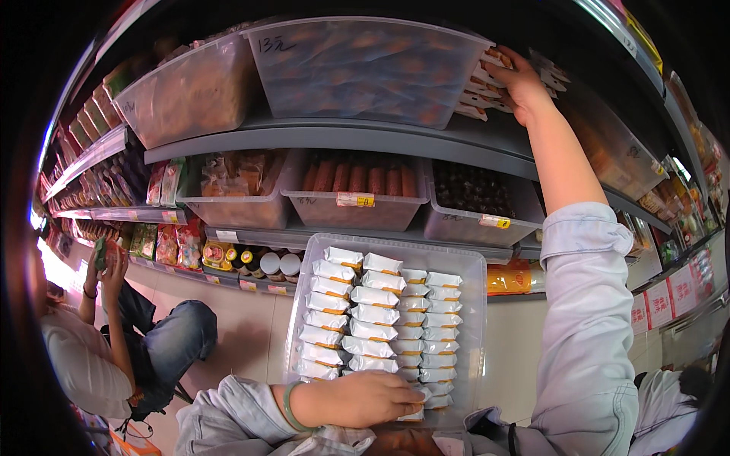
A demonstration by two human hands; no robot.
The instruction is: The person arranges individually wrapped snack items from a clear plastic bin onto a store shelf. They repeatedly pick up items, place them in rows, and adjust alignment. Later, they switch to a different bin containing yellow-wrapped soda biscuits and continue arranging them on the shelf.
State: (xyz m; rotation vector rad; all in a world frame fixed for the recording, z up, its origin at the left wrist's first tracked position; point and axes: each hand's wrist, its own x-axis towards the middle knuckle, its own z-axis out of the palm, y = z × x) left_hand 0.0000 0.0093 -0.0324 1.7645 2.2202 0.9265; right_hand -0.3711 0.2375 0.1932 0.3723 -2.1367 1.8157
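Before me stands a translucent plastic bin [476,319] with rows of small white-and-orange wrapped snack packs [373,314]. My left hand [365,396], with a bangle at its wrist, lies over the packs at the bin's near end, fingers curled on one or more of them. My right hand [522,85] reaches to the upper shelf and touches stacked white packs [482,94] beside a large translucent bin [370,74] with handwriting on it. Its thumb and fingers are spread at the stack; whether it grips a pack cannot be told.
A grey shelf edge [342,139] runs across. Below it are bins of sausage-like sticks [356,179], dark round items [470,185] and packaged food [236,176]. Jars [279,265] stand lower. A person [91,353] crouches at left; another person's clothing [664,407] shows at lower right.
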